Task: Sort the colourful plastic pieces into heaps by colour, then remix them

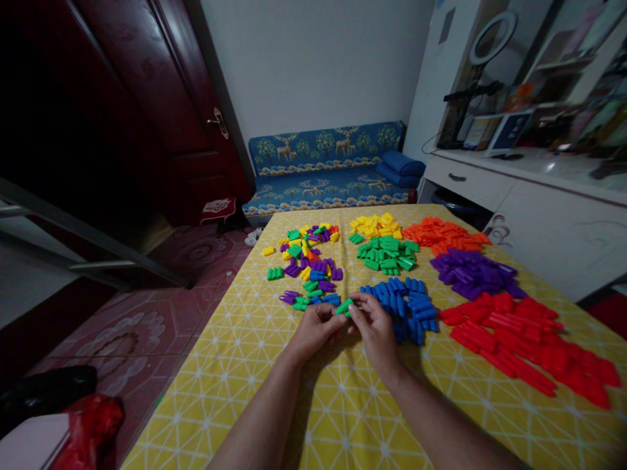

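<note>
You seem mid-handling, your left hand and right hand nearly closed, pinching a green block between them over the desk near the blue blocks; moving it calls for one hand letting go.

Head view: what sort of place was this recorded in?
Most likely a room in someone's home, though which room is hard to say. A blue deer-patterned couch stands along the far wall, a dark red panelled door is to its left, and a white cabinet is on the right.
</note>
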`<state>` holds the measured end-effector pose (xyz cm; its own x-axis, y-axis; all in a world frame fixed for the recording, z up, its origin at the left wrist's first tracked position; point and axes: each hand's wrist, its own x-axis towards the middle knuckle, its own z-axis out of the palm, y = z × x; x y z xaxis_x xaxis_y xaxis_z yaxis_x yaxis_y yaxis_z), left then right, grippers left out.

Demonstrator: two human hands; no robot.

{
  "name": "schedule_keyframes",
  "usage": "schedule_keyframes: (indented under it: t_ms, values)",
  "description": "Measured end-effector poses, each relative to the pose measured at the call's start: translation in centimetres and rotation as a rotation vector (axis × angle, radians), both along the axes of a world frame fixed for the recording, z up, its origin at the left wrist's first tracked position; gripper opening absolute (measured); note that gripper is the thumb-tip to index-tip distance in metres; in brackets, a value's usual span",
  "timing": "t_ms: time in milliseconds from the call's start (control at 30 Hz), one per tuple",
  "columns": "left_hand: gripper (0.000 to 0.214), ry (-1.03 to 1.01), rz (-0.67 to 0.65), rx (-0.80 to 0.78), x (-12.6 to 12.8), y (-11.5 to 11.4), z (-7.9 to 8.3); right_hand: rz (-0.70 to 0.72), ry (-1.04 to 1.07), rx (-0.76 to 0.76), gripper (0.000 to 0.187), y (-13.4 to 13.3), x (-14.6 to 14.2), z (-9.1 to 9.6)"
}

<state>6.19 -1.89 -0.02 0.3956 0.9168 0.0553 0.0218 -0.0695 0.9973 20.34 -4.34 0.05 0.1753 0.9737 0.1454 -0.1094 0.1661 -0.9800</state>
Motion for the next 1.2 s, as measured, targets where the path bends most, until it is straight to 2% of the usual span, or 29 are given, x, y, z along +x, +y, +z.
schedule_keyframes:
  t_ms: [100, 200, 267, 300, 400, 533, 767, 867, 967, 1200]
  values:
    - [0.042, 0.169, 0.227, 0.235, -0.2, 0.0, 0.2, -0.022, -0.005, 0.022, 0.033, 0.2, 0.0, 0.1]
    - [0.026, 0.356, 0.467, 0.504, -1.1, 0.4, 0.4, -0.022, 0.008, 0.028, 0.034, 0.4, 0.1, 0.1]
    - [0.019, 0.472, 0.518, 0.615, -1.9, 1.0, 0.4, -0.01, 0.027, 0.022, 0.034, 0.4, 0.0, 0.0]
    - [0.026, 0.543, 0.503, 0.644, -2.3, 1.3, 0.4, -0.001, 0.033, 0.018, 0.034, 0.4, 0.0, -0.1]
    - [0.045, 0.794, 0.384, 0.654, -2.9, 1.9, 0.4, 0.031, 0.025, 0.008, 0.033, 0.4, -0.3, -0.4]
    - [0.048, 0.984, 0.337, 0.606, -2.7, 2.1, 0.5, 0.082, 0.013, 0.016, 0.032, 0.2, -0.7, -0.4]
    - [0.034, 1.017, 0.441, 0.569, -2.7, 1.9, 1.1, 0.091, -0.013, 0.016, 0.029, 0.2, -0.6, -0.5]
    - [0.025, 1.029, 0.493, 0.549, -2.8, 1.9, 1.0, 0.093, -0.023, 0.015, 0.028, 0.2, -0.6, -0.7]
    - [0.026, 1.06, 0.544, 0.544, -2.9, 1.8, 0.7, 0.097, -0.028, 0.007, 0.028, 0.2, -0.6, -0.8]
    - [0.028, 1.144, 0.498, 0.542, -3.5, 1.8, 0.3, 0.087, -0.021, -0.002, 0.029, 0.2, -0.7, -0.7]
